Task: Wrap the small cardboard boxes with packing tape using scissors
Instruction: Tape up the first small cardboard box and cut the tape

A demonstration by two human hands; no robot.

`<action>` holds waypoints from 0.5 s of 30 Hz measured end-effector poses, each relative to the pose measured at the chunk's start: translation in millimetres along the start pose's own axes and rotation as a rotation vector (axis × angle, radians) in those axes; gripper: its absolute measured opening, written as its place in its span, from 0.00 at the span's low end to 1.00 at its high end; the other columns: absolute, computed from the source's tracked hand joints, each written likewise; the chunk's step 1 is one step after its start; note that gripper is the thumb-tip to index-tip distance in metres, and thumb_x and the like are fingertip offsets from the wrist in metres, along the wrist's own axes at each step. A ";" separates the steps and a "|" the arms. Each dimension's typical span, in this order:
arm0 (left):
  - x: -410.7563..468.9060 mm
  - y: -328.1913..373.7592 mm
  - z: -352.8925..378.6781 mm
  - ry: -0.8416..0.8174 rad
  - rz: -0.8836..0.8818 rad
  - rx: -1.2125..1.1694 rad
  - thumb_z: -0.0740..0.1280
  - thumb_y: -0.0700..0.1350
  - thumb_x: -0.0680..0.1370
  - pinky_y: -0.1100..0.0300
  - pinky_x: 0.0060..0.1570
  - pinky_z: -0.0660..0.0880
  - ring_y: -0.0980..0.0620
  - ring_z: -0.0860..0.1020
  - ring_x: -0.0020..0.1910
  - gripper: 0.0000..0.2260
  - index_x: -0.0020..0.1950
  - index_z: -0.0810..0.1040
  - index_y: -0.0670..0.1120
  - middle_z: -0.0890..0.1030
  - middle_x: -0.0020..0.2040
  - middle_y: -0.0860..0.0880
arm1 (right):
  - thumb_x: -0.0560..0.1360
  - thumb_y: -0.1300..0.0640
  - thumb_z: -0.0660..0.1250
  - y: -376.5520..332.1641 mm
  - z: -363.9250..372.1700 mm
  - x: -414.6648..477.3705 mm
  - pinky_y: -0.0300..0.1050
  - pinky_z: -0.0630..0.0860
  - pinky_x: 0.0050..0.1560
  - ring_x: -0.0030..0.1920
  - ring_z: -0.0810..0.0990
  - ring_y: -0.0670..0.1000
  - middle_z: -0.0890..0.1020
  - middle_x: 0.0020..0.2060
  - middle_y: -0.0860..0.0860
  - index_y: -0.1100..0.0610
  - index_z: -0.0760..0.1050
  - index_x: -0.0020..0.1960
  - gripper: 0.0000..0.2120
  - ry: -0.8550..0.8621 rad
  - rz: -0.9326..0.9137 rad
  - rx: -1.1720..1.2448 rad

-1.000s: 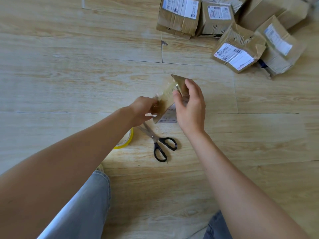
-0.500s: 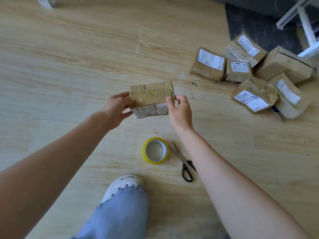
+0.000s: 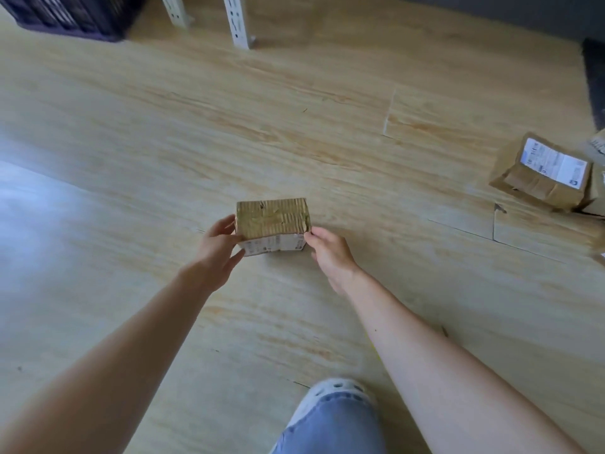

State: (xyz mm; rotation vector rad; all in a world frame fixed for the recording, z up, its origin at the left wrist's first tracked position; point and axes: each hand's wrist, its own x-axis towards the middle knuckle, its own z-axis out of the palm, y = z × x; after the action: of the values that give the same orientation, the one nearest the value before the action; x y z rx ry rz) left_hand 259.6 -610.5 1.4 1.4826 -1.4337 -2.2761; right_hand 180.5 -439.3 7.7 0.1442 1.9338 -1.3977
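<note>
Nearest to me is my knee in blue jeans (image 3: 330, 427), with a white perforated shoe (image 3: 334, 388) just beyond it on the wood floor (image 3: 131, 158). Both forearms reach forward from there.

My left grip (image 3: 217, 249) is partly open around the left end of the small cardboard box (image 3: 273, 219). Its fingers lie up the end face and the thumb sits under the near lower corner. My right grip (image 3: 329, 252) is narrower, with curled fingertips pinching the box's near right edge. The box sits level between them, taped corrugated top upward and a white label on the face toward me. It is low over the floor, and I cannot tell whether it touches.

Half a second ago I held the same box between both grips, closer in, with the tape roll and scissors lying by my foot. Both are now out of the picture, and the box is farther out in front of me.

Farther right, well apart, a labelled parcel (image 3: 540, 173) lies at the edge of the frame, where earlier a whole cluster showed. At the far end stand white rack legs (image 3: 237, 21), a dark crate (image 3: 72, 14) and a dark mat (image 3: 594, 77).
</note>
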 end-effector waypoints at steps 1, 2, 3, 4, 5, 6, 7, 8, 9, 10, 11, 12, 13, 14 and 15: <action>2.7 -1.9 -4.9 0.007 -0.004 0.007 0.59 0.27 0.77 0.52 0.52 0.74 0.52 0.76 0.59 0.23 0.66 0.71 0.47 0.76 0.65 0.51 | 0.81 0.63 0.60 3.0 3.7 3.2 0.56 0.65 0.68 0.66 0.71 0.62 0.77 0.62 0.65 0.70 0.74 0.61 0.13 -0.028 0.003 0.015; 4.8 -4.0 -8.5 0.009 -0.010 0.019 0.59 0.27 0.77 0.50 0.52 0.74 0.51 0.75 0.60 0.23 0.67 0.71 0.48 0.75 0.65 0.51 | 0.81 0.63 0.59 5.0 6.0 5.9 0.54 0.65 0.68 0.67 0.72 0.61 0.79 0.60 0.61 0.69 0.73 0.63 0.14 -0.053 0.005 0.027; 6.5 -6.1 -11.4 0.008 -0.019 0.037 0.59 0.27 0.78 0.49 0.53 0.74 0.51 0.75 0.61 0.22 0.67 0.71 0.48 0.75 0.66 0.52 | 0.81 0.63 0.59 6.7 7.3 7.1 0.50 0.66 0.68 0.67 0.72 0.59 0.81 0.57 0.55 0.67 0.73 0.65 0.14 -0.078 0.008 0.034; 7.8 -8.2 -13.6 0.004 -0.030 0.057 0.59 0.27 0.78 0.47 0.53 0.75 0.50 0.75 0.62 0.22 0.66 0.71 0.49 0.74 0.66 0.52 | 0.82 0.64 0.59 8.0 7.7 7.8 0.46 0.66 0.67 0.68 0.72 0.57 0.80 0.55 0.50 0.66 0.71 0.67 0.15 -0.102 0.014 0.037; 8.8 -10.0 -15.0 0.004 -0.039 0.075 0.60 0.28 0.78 0.47 0.53 0.74 0.50 0.74 0.63 0.22 0.66 0.71 0.50 0.74 0.67 0.53 | 0.82 0.64 0.58 9.0 7.8 8.1 0.43 0.66 0.65 0.68 0.71 0.54 0.79 0.57 0.48 0.64 0.69 0.70 0.17 -0.122 0.021 0.039; 10.3 -11.6 -15.7 0.008 -0.046 0.089 0.60 0.28 0.78 0.46 0.54 0.73 0.50 0.73 0.65 0.23 0.67 0.70 0.50 0.73 0.68 0.53 | 0.82 0.63 0.58 9.4 7.3 8.1 0.41 0.65 0.64 0.67 0.71 0.52 0.77 0.63 0.50 0.63 0.67 0.72 0.19 -0.138 0.027 0.036; 11.8 -12.4 -15.7 0.016 -0.052 0.106 0.61 0.29 0.78 0.46 0.57 0.71 0.50 0.71 0.67 0.25 0.70 0.68 0.51 0.72 0.70 0.53 | 0.82 0.63 0.59 9.8 6.6 8.1 0.41 0.64 0.65 0.68 0.70 0.50 0.73 0.68 0.54 0.62 0.65 0.74 0.20 -0.149 0.027 0.028; 12.8 -12.7 -14.8 0.032 -0.052 0.129 0.61 0.30 0.78 0.45 0.62 0.68 0.50 0.69 0.69 0.27 0.73 0.65 0.51 0.69 0.72 0.52 | 0.82 0.62 0.59 10.0 5.0 7.6 0.43 0.63 0.68 0.70 0.69 0.50 0.68 0.72 0.55 0.61 0.63 0.75 0.22 -0.155 0.028 0.021; 12.5 -12.0 -12.5 0.061 -0.034 0.179 0.63 0.31 0.78 0.46 0.66 0.64 0.49 0.66 0.71 0.29 0.76 0.61 0.50 0.66 0.75 0.50 | 0.82 0.61 0.60 9.9 2.0 6.7 0.45 0.62 0.71 0.72 0.66 0.51 0.65 0.74 0.55 0.61 0.60 0.76 0.24 -0.154 0.029 0.018; 10.7 -10.3 -9.1 0.103 0.010 0.265 0.64 0.32 0.77 0.48 0.67 0.63 0.48 0.64 0.72 0.31 0.77 0.59 0.50 0.63 0.76 0.48 | 0.81 0.60 0.60 9.7 -2.7 4.8 0.47 0.61 0.73 0.74 0.64 0.52 0.63 0.75 0.55 0.60 0.59 0.77 0.25 -0.146 0.030 0.022; 7.0 -8.3 -4.5 0.145 0.072 0.377 0.66 0.34 0.77 0.52 0.65 0.65 0.48 0.65 0.71 0.32 0.77 0.58 0.50 0.62 0.76 0.46 | 0.81 0.60 0.61 8.9 -9.1 2.0 0.49 0.61 0.74 0.75 0.63 0.52 0.63 0.76 0.55 0.60 0.58 0.77 0.26 -0.132 0.026 0.032; 2.1 -5.9 2.4 0.167 0.142 0.480 0.67 0.35 0.77 0.57 0.59 0.68 0.49 0.68 0.67 0.32 0.77 0.58 0.50 0.64 0.75 0.44 | 0.81 0.60 0.61 8.0 -17.7 -1.2 0.48 0.61 0.74 0.75 0.63 0.52 0.63 0.76 0.55 0.61 0.59 0.77 0.26 -0.113 0.018 0.041; -3.7 -2.9 12.0 0.161 0.205 0.548 0.66 0.36 0.76 0.60 0.51 0.70 0.50 0.71 0.62 0.32 0.77 0.59 0.51 0.67 0.73 0.43 | 0.81 0.59 0.61 6.9 -29.0 -5.4 0.46 0.60 0.74 0.75 0.63 0.52 0.63 0.76 0.55 0.61 0.59 0.76 0.26 -0.089 0.004 0.048; -9.2 0.8 23.9 0.135 0.249 0.590 0.65 0.35 0.76 0.63 0.46 0.71 0.50 0.73 0.57 0.31 0.77 0.60 0.52 0.68 0.72 0.43 | 0.81 0.59 0.62 5.7 -42.8 -10.1 0.43 0.60 0.73 0.74 0.63 0.52 0.63 0.75 0.56 0.62 0.60 0.76 0.25 -0.060 -0.011 0.051; -14.8 4.8 38.2 0.102 0.282 0.622 0.63 0.34 0.77 0.65 0.41 0.72 0.52 0.74 0.53 0.30 0.76 0.61 0.53 0.68 0.72 0.43 | 0.81 0.60 0.62 4.9 -58.6 -15.2 0.41 0.61 0.70 0.74 0.64 0.52 0.64 0.75 0.56 0.63 0.60 0.76 0.25 -0.025 -0.028 0.058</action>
State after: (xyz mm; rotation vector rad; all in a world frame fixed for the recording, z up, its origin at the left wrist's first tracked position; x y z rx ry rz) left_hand 237.0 -580.7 18.7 1.3629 -2.2756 -1.6394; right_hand 165.1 -382.1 21.4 0.1272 1.8827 -1.4674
